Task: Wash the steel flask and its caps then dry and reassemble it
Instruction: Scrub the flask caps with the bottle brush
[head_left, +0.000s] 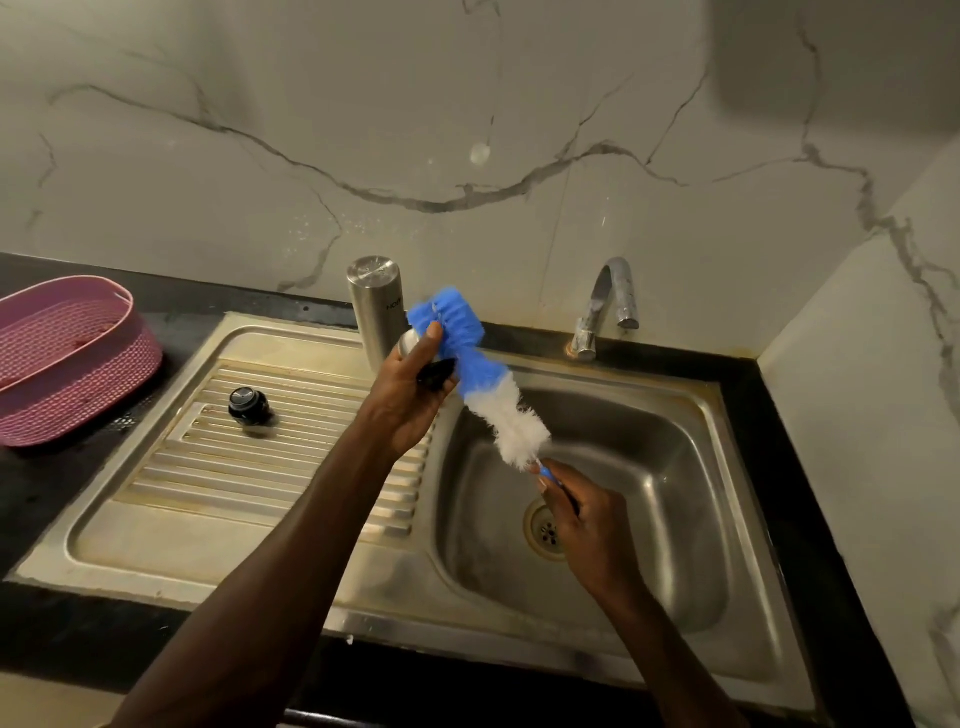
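Observation:
The steel flask (375, 306) stands upside down at the back of the drainboard, near the wall. My left hand (410, 389) grips a steel cap (410, 340) with a black inside, held over the edge between drainboard and basin. My right hand (576, 514) holds the blue handle of a bottle brush (478, 374) above the basin. Its blue and white bristles slant up to the left and brush against the cap. A black inner cap (248, 405) with a shiny top sits on the ribbed drainboard to the left.
A steel sink (649, 457) with a drain (545, 530) lies under my right hand. The tap (605, 306) stands at the back, no water seen running. A pink plastic basket (67, 364) rests on the black counter at the left. A marble wall rises behind.

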